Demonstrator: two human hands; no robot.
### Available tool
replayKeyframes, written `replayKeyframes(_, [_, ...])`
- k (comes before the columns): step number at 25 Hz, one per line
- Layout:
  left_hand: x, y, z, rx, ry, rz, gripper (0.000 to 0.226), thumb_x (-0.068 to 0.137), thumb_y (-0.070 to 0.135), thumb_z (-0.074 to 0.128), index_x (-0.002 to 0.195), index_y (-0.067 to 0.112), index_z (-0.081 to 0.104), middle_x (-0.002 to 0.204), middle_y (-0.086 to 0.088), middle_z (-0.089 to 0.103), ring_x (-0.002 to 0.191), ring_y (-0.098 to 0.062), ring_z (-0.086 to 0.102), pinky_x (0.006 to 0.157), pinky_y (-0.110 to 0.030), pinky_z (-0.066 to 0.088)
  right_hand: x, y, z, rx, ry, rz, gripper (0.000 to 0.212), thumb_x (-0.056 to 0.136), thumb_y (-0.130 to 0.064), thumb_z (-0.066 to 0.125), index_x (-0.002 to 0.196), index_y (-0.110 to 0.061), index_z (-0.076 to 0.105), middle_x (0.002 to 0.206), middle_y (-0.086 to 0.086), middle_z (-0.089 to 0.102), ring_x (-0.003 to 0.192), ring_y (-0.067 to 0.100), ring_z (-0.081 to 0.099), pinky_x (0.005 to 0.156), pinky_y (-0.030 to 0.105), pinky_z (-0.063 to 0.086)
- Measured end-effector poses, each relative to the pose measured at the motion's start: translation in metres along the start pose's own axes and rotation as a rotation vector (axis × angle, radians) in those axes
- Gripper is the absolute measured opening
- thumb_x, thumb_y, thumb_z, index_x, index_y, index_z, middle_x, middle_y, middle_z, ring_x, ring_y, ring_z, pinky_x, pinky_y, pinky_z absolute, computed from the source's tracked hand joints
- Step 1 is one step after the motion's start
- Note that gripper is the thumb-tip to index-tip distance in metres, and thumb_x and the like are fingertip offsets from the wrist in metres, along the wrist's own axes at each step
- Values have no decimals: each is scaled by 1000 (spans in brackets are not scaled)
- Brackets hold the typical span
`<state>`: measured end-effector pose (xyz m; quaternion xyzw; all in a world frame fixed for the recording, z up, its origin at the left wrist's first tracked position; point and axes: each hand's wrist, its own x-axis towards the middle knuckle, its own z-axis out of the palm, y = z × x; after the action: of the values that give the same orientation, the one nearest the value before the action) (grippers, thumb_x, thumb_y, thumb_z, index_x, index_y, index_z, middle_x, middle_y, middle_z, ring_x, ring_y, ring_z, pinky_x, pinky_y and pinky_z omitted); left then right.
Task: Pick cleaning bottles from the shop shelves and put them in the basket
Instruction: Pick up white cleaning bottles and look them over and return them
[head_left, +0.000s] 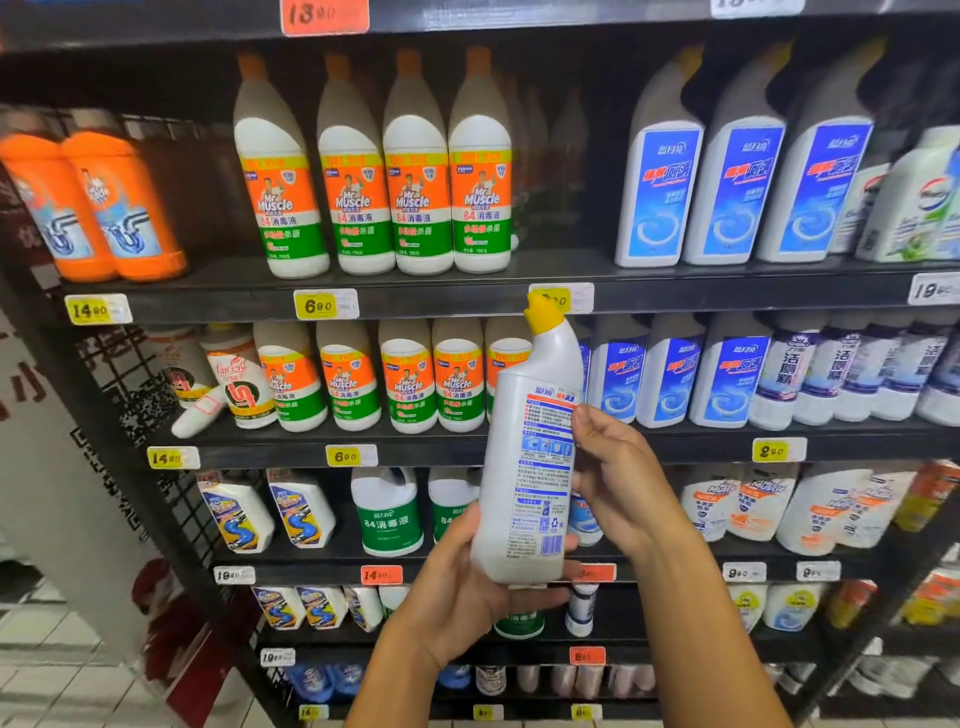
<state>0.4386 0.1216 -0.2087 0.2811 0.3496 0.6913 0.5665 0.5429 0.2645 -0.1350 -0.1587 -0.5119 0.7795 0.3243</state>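
Bottle: a white bottle (535, 457) with a yellow angled cap is off the shelf and held up in front of the shelves, back label toward the camera, cap uppermost and tilted a little to the left.

Left hand: the left hand (467, 587) cups the bottle's base from below and the left, fingers wrapped under it.

Right hand: the right hand (618, 478) grips the bottle's right side at label height, thumb on the front edge, fingers behind.

Gap: up and to the right of the hands, the shelf beside the blue-label bottles (727, 192) has an open spot; those bottles have the same yellow cap, so this is probably the same product, though I cannot tell which slot it came from.

Other stock: up and left of the hands stand the orange-and-green bottles (374, 192); further left, the orange bottles (93, 208).

Basket: not in view; I cannot tell whether it holds anything.

Done: one bottle picked, by the look of it.

In hand: the person appears to be reading or checking the back label before committing.

Left: lowering this bottle into the basket, which must lie below or beside the view, then picking more bottles.

Progress: no deposit can be confirmed, so progress cannot be judged beyond this one pick.
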Motion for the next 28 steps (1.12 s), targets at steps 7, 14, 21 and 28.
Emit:
replayKeyframes(7, [11,8,11,378,285,153,71,58,50,84,118,14,69,114,-15,71,97,-27,72,78,-32,57,0,-2,16,-275,16,-120,43,88,-49,62,120,-20,66,110,-4,74,100,6,70,79,27,59])
replayKeyframes(14, [5,15,12,561,212,143,65,64,39,82,122,25,58,111,7,74,100,-12,71,76,-23,55,0,-3,10,-127,-44,-30,28,77,-25,76,102,-13,74,100,14,76,90,26,73,75,36,60])
replayKeyframes(21, [-3,9,0,514,243,147,55,71,30,81,121,16,61,118,-5,72,108,-25,69,90,-42,56,1,5,1,-68,-105,-8,43,85,-22,71,126,-12,60,113,13,73,100,26,71,84,38,59])
replayKeyframes(28, [12,-3,-5,610,376,276,57,58,-1,79,110,10,61,94,5,78,85,-11,74,69,-20,56,-9,2,-1,-411,-198,-162,58,73,-11,84,124,-20,59,113,1,73,105,22,70,83,35,60])
